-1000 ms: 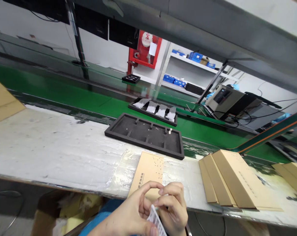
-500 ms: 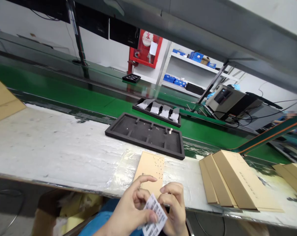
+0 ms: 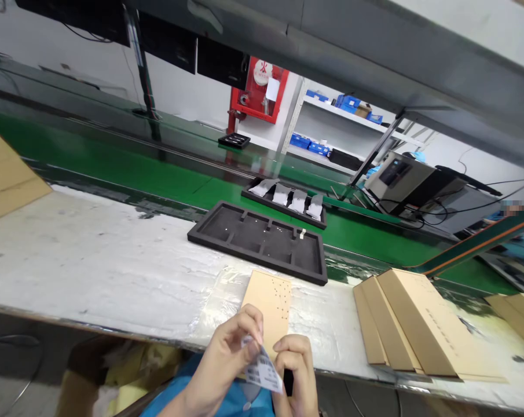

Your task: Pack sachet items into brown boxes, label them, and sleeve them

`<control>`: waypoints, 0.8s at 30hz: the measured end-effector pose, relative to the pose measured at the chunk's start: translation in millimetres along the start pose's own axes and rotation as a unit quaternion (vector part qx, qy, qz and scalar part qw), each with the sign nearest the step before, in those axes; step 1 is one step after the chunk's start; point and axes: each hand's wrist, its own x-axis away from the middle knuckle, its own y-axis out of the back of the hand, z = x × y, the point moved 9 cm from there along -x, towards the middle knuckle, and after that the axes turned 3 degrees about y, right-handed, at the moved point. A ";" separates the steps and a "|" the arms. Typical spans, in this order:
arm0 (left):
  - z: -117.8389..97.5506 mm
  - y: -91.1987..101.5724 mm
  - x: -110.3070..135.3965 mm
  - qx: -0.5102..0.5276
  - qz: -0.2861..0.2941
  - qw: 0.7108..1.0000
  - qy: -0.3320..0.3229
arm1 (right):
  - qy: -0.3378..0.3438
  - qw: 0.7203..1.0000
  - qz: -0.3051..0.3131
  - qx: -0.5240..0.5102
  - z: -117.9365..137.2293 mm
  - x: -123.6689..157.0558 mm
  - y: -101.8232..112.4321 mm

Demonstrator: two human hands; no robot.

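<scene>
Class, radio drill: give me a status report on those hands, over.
Left hand pinching white paper barcode label. Right hand close beside it. Tan cardboard sheet with small holes partly under the hands. Black foam tray beyond it.

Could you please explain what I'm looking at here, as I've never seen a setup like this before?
This is a single view from a camera worn on a person's head, looking forward and down, so the two bare hands at the bottom are the person's own. The left hand pinches a white printed label, with the right hand close beside it, above a flat kraft card. On the white bench lie a dark foam tray and kraft cartons. Behind them, a green conveyor belt carries a second tray holding four white pieces.
</scene>
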 end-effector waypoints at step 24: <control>-20.5 -5.8 -15.2 -0.173 0.037 0.984 0.012 | -0.129 0.971 -0.112 -0.170 -44.6 4.0 12.3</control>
